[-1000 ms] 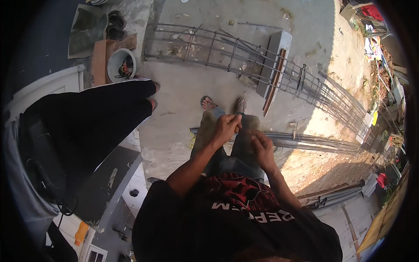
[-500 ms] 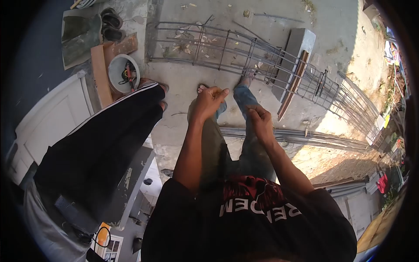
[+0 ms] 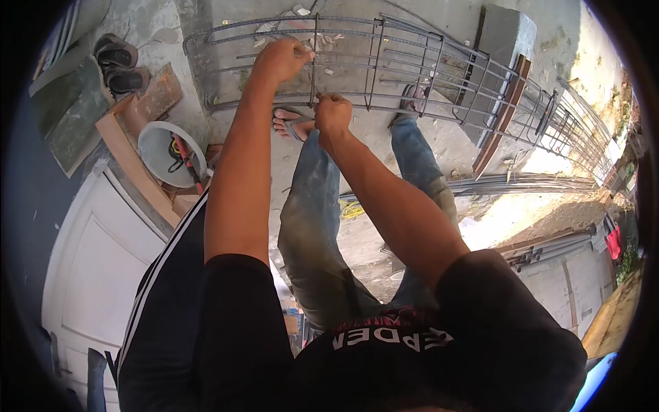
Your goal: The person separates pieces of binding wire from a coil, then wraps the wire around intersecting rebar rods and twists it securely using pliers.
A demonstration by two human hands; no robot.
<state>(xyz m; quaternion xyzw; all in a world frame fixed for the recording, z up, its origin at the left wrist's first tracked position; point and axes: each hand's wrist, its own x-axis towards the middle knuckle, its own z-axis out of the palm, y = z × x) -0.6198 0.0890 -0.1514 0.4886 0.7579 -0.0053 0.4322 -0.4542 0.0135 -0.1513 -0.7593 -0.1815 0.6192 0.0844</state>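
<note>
A long rebar cage (image 3: 376,62), made of thin bars with square stirrups, lies across the ground in front of me. Over its left part is my left hand (image 3: 280,60), fingers curled closed, with the fingertips close beside a stirrup (image 3: 315,69). My right hand (image 3: 333,113) is lower, at the near side of the cage, thumb and fingers pinched together by the lower end of that same stirrup. Whatever either hand pinches is too small or hidden to make out. My sandalled foot (image 3: 294,125) stands just below the hands.
A grey block (image 3: 504,41) and a brown metal bar (image 3: 504,113) are at the cage's right part. A bucket (image 3: 158,154) with tools stands left, near shoes (image 3: 127,79) and planks (image 3: 130,161). Another person's dark trousers (image 3: 168,295) are close on my left. Loose rebar (image 3: 522,184) lies behind my legs.
Both hands have moved forward from above my knees to the left part of the rebar cage. My body leans further forward, and both hands stay closed.
</note>
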